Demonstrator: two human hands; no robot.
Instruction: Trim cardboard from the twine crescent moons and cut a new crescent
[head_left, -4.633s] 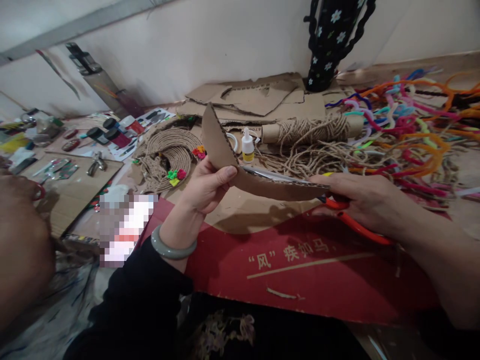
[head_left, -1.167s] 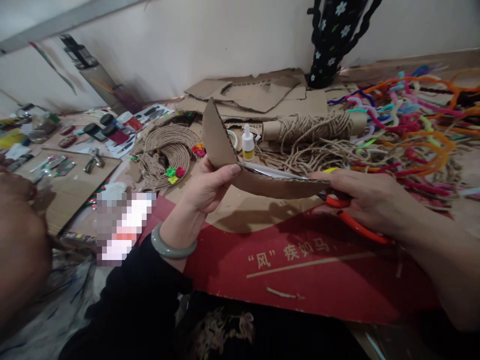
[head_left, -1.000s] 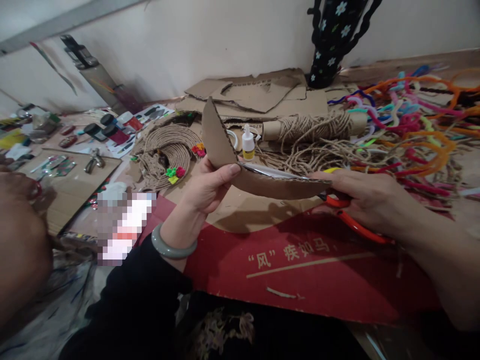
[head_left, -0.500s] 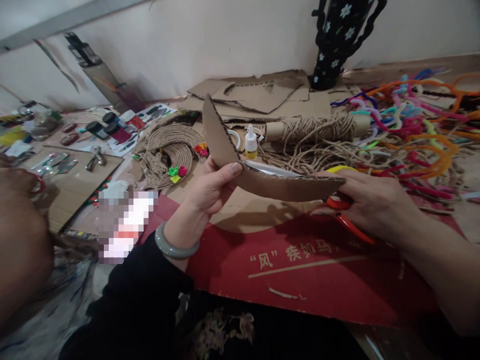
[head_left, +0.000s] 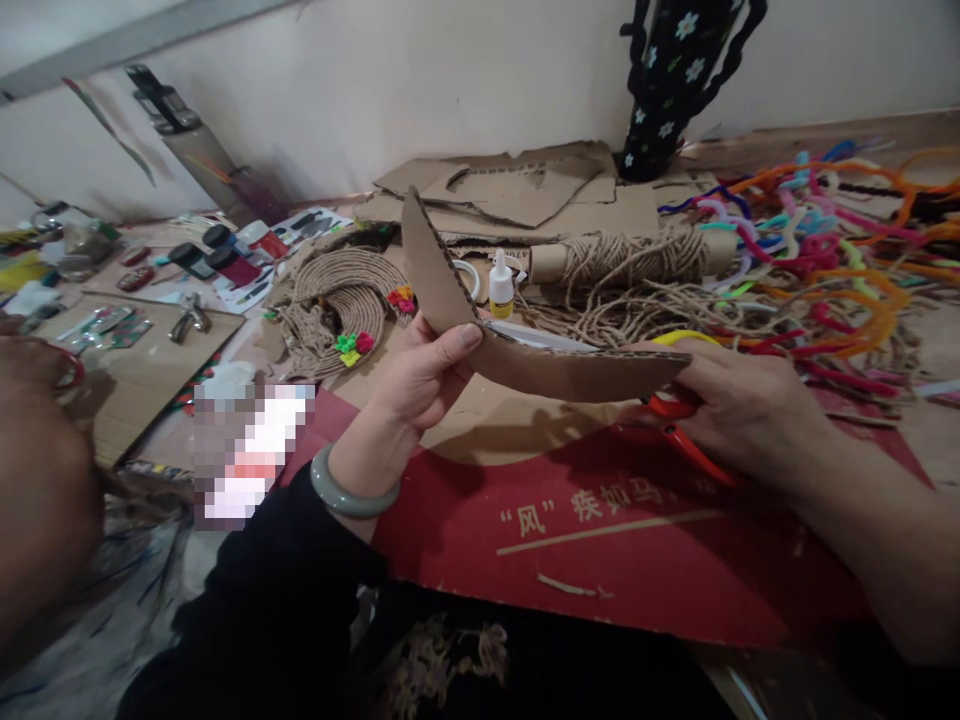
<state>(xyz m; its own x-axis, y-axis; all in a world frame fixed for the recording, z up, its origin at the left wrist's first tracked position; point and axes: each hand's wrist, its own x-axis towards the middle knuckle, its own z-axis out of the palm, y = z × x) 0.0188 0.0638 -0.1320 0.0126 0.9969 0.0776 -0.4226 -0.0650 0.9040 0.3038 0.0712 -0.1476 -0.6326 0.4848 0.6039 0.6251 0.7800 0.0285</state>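
A brown cardboard crescent (head_left: 570, 375) is held up in front of me, its cut edges showing corrugation. My left hand (head_left: 431, 375) pinches it near the middle of the curve, thumb on the near face. My right hand (head_left: 739, 400) grips a pair of scissors (head_left: 686, 445) with red and yellow handles. One silver blade lies along the inner edge of the crescent, reaching close to my left thumb; the rest of the blades is hidden behind the cardboard. Below lies a red printed cardboard sheet (head_left: 637, 570) with a small scrap on it.
Behind the crescent stand a small white glue bottle (head_left: 501, 285) and a twine-wrapped tube (head_left: 637, 258). Coiled twine with bright flowers (head_left: 337, 300) lies left, pipe cleaners (head_left: 817, 230) right. A black flowered tumbler (head_left: 667, 90) is by the wall. Another person's arm (head_left: 45, 480) is at far left.
The red scissor handles have come slightly closer together, with my right fingers closing a little. The crescent and my left hand stay nearly where they were.
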